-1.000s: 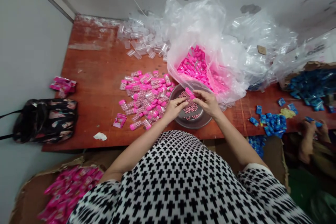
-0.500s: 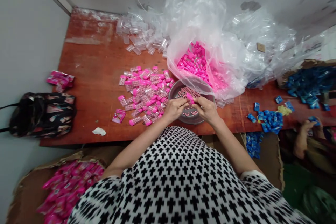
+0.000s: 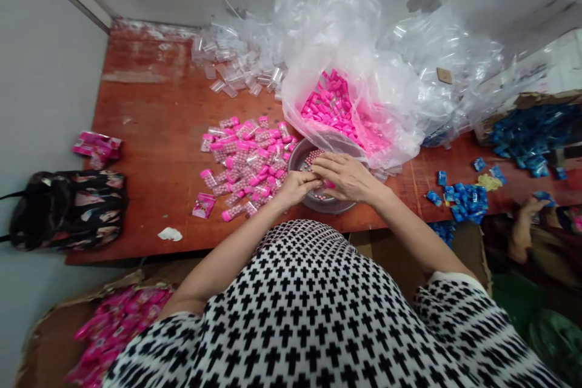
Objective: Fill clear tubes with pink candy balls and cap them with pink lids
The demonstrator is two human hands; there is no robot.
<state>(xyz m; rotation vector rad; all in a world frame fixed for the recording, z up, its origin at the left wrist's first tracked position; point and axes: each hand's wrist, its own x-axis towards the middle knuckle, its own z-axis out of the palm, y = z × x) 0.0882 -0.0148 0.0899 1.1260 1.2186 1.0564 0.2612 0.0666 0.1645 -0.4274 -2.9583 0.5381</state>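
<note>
The left hand (image 3: 294, 188) has its thumb and fingertips pinched together on a small pink piece (image 3: 330, 183), which is mostly covered by the fingers. The right hand (image 3: 350, 179) lies palm down over the same piece, its fingers stretched out and its thumb held apart from them; the exact contact underneath is hidden. Both hands are above a grey bowl (image 3: 334, 208) near the front edge of the red-brown counter (image 3: 150, 103), with pink beads (image 3: 311, 157) lying inside it. Just left of the bowl is a heap of clear pink-capped tubes (image 3: 248, 163) filled with beads, and beside that a pink packet (image 3: 204, 205) and a white scrap (image 3: 170, 234). Behind the bowl, a translucent plastic bag (image 3: 327, 24) gapes toward the person, showing a mass of pink caps (image 3: 331, 103); clear tubes (image 3: 240, 66) without caps lie to its left. At the counter's left end is a black flowered bag (image 3: 97, 209), near more pink packets (image 3: 97, 147). Well to the right, blue packets (image 3: 470, 201) form a small pile, and beyond them a co-worker's hand (image 3: 522, 218) is at another blue packet (image 3: 544, 197).
</note>
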